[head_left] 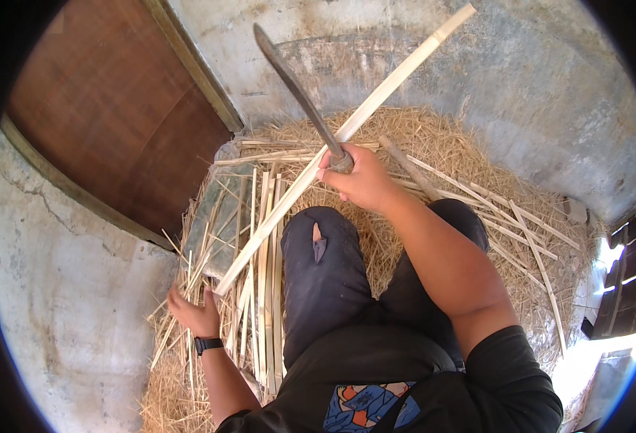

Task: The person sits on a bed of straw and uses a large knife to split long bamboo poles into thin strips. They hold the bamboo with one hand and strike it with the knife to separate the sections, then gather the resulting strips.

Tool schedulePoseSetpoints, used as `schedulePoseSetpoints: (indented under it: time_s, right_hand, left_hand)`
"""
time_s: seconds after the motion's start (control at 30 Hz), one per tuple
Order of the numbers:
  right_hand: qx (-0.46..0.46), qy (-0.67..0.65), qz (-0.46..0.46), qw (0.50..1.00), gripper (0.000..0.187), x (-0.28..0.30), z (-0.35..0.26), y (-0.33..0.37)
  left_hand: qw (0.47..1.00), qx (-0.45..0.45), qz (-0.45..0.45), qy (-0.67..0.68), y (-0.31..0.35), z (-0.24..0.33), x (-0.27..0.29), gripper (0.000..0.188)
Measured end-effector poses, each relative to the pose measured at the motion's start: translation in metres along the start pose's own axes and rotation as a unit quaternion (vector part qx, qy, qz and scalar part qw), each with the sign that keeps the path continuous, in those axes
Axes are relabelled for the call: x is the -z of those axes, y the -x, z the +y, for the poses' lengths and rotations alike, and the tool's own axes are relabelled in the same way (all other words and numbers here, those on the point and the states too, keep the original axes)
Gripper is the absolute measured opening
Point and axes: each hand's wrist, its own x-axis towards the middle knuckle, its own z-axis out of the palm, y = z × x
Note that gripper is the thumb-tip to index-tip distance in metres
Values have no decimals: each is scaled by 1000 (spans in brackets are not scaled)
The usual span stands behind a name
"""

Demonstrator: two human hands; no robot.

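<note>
Outdoors, right hand (361,180) fingers gripping knife (296,86), left hand (191,314) fingers holding bamboo strip (375,101), straw (440,144) around

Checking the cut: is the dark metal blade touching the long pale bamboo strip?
Cannot tell. In the head view the dark blade crosses the pale bamboo strip above the right hand; overlap hides any gap.

Your pale cream bamboo strip (347,131) crosses a dark grey blade (296,88). Below it, your trousers (325,278) are faded black, your shirt (375,400) black with a blue, orange and white print. Around the strip lies golden-tan straw (440,148); left of it, a reddish-brown door (116,108).
</note>
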Motion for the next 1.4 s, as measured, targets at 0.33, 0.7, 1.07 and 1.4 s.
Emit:
schedulePoseSetpoints:
  time_s: [0.33,0.7,1.07,1.4]
  right_hand:
    - [55,64,-20,996,18,-9,-1,3]
    - [107,359,-54,925,22,22,-35,12]
    - [242,559,-136,782,25,23,-51,-11]
    - [245,548,-111,792,24,31,-30,-9]
  left_hand:
    - [744,58,-498,442,1,85,34,34]
    - [703,65,-514,488,17,76,39,43]
    - [710,102,-444,537,13,101,47,49]
    - [762,59,-417,492,8,119,54,45]
